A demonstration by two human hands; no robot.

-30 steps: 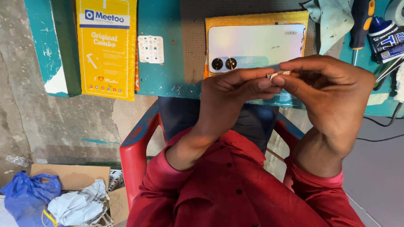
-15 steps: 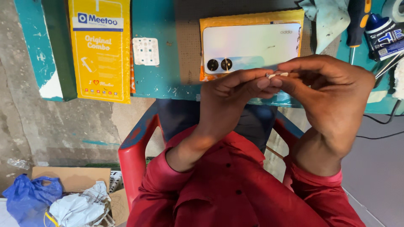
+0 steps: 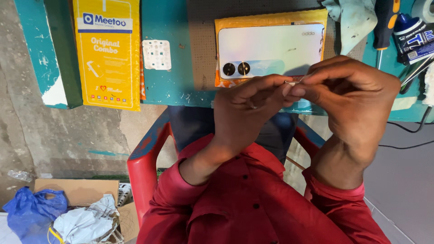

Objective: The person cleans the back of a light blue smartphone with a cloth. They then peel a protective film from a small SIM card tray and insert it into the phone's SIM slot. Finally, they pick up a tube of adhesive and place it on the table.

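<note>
Both hands meet right of the frame's centre, above the near edge of the teal bench (image 3: 172, 86). The left hand (image 3: 248, 117) and the right hand (image 3: 357, 97) pinch a tiny pale part (image 3: 290, 83) between their fingertips; it sits exactly where the two grips touch, with only a sliver showing, so its kind cannot be told. The left fingers reach rightward to it, the right fingers curl leftward over it, and the rest of each hand is loosely clenched.

Just above the pinch, in the upper middle of the frame, a phone (image 3: 271, 49) lies back up on a yellow pad (image 3: 271, 19), its two round lenses toward the left. The part hovers in front of the phone's lower right edge.

In the upper left lies a yellow packet (image 3: 108, 58), with a small white sheet (image 3: 157, 54) just right of it. In the upper right are a pale cloth (image 3: 357, 20), a screwdriver (image 3: 385, 22) and a blue bottle (image 3: 413, 36). At the bottom, red sleeves (image 3: 253, 208) and a red chair (image 3: 144, 176) fill the middle; a blue bag (image 3: 31, 212) and a cardboard box (image 3: 77, 187) sit in the lower left.
</note>
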